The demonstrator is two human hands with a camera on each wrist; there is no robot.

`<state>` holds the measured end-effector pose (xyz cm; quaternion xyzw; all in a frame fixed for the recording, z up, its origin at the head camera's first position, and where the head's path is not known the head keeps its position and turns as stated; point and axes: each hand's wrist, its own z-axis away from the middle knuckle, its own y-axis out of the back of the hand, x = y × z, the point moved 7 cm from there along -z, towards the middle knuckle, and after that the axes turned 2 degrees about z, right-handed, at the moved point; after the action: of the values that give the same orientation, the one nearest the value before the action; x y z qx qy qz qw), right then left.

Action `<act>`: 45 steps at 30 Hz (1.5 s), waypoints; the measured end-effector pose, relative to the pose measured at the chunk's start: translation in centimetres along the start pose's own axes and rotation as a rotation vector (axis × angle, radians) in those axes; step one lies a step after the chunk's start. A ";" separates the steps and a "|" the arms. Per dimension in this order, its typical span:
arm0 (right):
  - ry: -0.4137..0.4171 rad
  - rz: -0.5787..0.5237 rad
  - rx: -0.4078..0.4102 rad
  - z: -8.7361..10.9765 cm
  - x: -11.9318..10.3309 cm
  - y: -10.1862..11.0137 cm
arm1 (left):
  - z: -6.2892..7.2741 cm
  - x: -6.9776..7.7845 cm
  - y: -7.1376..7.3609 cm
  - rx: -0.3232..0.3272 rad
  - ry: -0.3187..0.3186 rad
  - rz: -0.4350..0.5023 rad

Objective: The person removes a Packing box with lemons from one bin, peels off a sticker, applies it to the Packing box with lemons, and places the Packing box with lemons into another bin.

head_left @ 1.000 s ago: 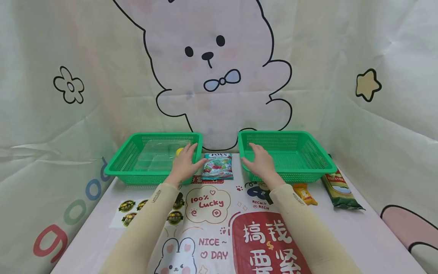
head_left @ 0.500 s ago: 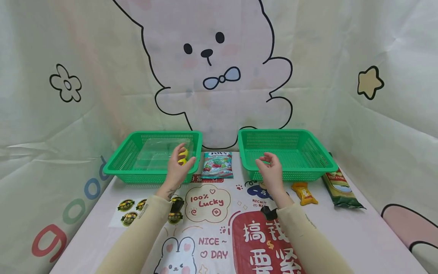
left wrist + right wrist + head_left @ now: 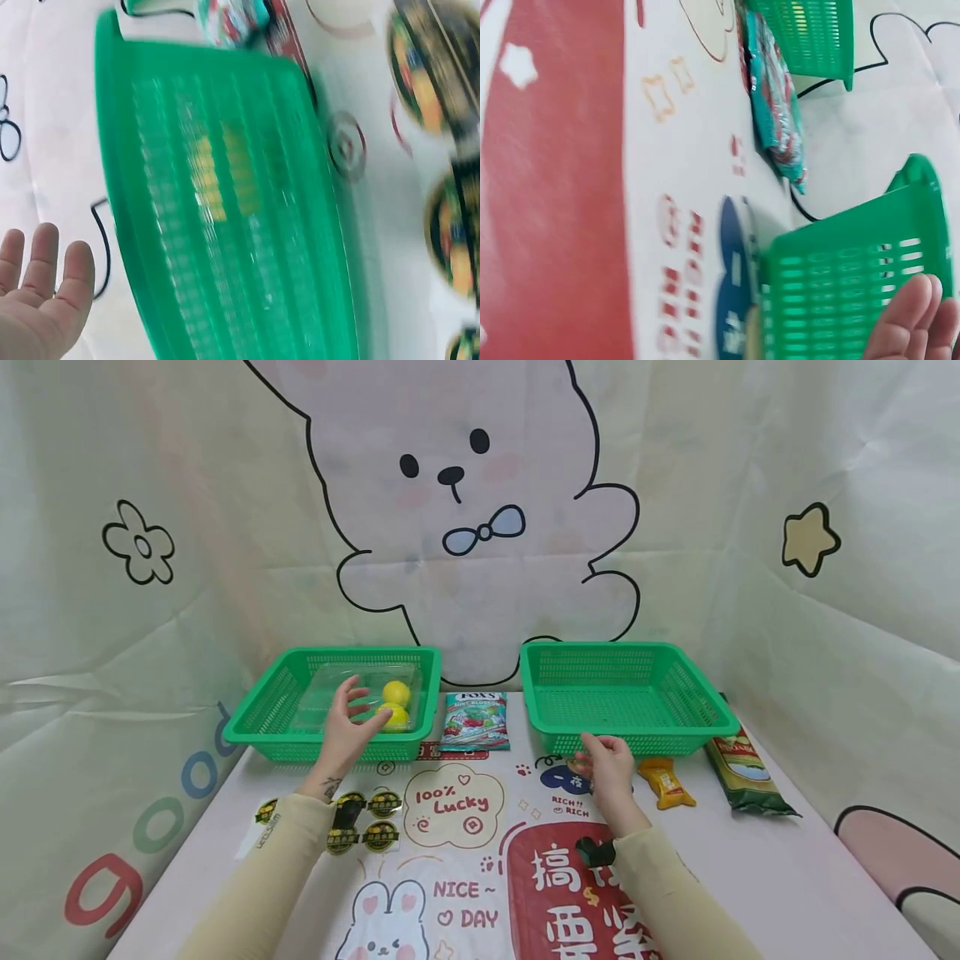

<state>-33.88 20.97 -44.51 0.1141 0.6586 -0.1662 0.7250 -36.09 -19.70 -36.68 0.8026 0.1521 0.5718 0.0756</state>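
My left hand, fingers apart, hung near the left basket; my right hand, fingers loosely together, hung before the right basket.

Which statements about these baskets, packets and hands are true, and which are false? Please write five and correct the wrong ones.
1. Two round yellow items are in the left green basket. True.
2. The FOX'S bag lies inside the right green basket. False: the FOX'S bag lies between the two baskets.
3. The left hand holds nothing. True.
4. The right hand grips the small orange packet. False: the small orange packet lies apart from it on the table.
5. Both sleeves are black. False: they are beige.
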 end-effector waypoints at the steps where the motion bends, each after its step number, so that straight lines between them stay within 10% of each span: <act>1: -0.022 -0.013 0.017 -0.2 0.4 0.2 | -0.1 -0.2 0.3 -0.001 -0.004 -0.019; 13: -0.227 -0.326 0.054 -2.7 2.8 1.4 | -2.1 -3.0 4.3 0.011 0.095 -0.175; 31: -0.172 -0.245 -0.015 -3.4 1.2 1.4 | -4.4 -6.1 9.8 0.021 0.235 -0.519; 45: -0.172 -0.232 -0.006 -3.7 1.2 1.5 | -5.0 -7.9 9.7 -0.082 0.377 -0.640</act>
<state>-36.61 23.62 -46.18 0.0201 0.6034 -0.2561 0.7549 -41.59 -31.68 -39.19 0.5913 0.3835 0.6627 0.2533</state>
